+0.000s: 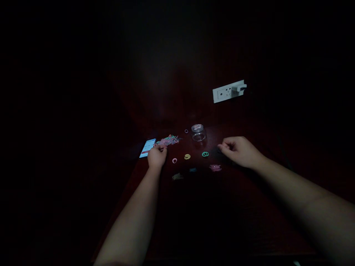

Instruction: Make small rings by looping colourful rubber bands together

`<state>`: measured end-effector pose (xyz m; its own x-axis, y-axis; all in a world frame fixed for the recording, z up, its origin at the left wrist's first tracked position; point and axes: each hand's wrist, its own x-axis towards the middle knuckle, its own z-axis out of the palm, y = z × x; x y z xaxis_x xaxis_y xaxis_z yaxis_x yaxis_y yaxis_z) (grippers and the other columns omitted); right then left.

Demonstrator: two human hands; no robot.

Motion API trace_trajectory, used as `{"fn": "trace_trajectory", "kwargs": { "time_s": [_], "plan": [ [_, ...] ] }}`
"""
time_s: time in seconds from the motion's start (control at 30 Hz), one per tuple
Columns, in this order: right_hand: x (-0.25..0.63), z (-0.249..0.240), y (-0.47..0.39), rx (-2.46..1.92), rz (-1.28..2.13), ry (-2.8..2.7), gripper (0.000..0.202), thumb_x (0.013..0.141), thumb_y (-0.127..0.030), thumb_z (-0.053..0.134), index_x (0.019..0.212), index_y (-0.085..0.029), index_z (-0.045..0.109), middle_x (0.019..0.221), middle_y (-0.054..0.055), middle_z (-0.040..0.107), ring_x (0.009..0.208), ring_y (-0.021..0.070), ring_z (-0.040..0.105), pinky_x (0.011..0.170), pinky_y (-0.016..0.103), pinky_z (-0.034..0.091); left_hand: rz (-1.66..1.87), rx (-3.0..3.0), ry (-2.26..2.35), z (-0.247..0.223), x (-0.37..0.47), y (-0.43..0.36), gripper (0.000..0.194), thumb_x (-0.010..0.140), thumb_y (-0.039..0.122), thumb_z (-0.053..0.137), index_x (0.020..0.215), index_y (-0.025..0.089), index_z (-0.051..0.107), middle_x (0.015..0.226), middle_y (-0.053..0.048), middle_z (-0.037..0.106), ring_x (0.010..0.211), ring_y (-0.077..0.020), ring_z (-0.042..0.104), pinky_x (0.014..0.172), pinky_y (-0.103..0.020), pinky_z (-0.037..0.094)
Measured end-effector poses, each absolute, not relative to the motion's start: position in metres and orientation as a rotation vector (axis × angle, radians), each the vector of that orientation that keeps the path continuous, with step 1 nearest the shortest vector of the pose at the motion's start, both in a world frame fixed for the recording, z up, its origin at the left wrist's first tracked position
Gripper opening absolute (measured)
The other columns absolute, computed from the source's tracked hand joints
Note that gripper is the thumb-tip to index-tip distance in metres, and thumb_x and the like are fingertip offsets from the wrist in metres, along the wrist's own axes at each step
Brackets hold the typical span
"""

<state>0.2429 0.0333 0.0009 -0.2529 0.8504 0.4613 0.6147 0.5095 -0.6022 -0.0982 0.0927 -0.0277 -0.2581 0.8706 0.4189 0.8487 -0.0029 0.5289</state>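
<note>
Jar: clear, smooth, glossy, glass or plastic, cannot tell which. Tabletop: dark reddish, faint sheen. Wall socket: smooth white plastic. Phone screen: smooth, lit.

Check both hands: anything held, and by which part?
Can't tell for either. The left hand is by the mixed pile, the right hand beside the green rings; anything pinched is too dim to resolve.

We see a dim indoor room, and it looks like a room in a home, though we cannot be certain. A white socket panel with a plug is fixed on the dark reddish wall. On the dark red table we notice a lit phone, a clear jar and small coloured bands, which are ordinary household things.
</note>
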Motion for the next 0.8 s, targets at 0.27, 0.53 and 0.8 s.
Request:
{"fn": "trace_trajectory", "kwargs": {
  "time_s": [0.27, 0.53, 0.8],
  "plan": [
    [0.242, 0.001, 0.034, -1.184, 0.400, -1.983, 0.038, 0.087, -0.045, 0.052, 0.057, -0.021, 0.047, 0.051, -0.001, 0.051, 0.049, 0.0131, 0.045, 0.049, 0.027, 0.030, 1.359, 1.801, 2.028, -0.034, -0.101, 0.095, 0.014, 0.078, 0.026, 0.063, 0.088, 0.016, 0.065, 0.082, -0.006, 0.073, 0.074, -0.0182, 0.070, 0.071, -0.027, 0.053],
    [0.240, 0.002, 0.032, -1.178, 0.380, -2.018, 0.037, 0.086, -0.042, 0.052, 0.057, -0.021, 0.047, 0.054, -0.001, 0.050, 0.051, 0.0125, 0.044, 0.050, 0.026, 0.031, 1.411, 1.859, 1.880, -0.039, -0.104, 0.098, 0.017, 0.080, 0.022, 0.062, 0.096, 0.016, 0.064, 0.088, -0.004, 0.072, 0.077, -0.0141, 0.068, 0.078, -0.026, 0.054],
    [0.239, 0.003, 0.032, -1.172, 0.390, -2.024, 0.037, 0.087, -0.042, 0.052, 0.057, -0.021, 0.045, 0.054, -0.002, 0.048, 0.051, 0.0124, 0.042, 0.050, 0.026, 0.031, 1.327, 1.875, 1.952, -0.035, -0.106, 0.095, 0.018, 0.082, 0.023, 0.060, 0.095, 0.017, 0.072, 0.090, -0.006, 0.073, 0.083, -0.0214, 0.068, 0.084, -0.032, 0.052]
  ]
}}
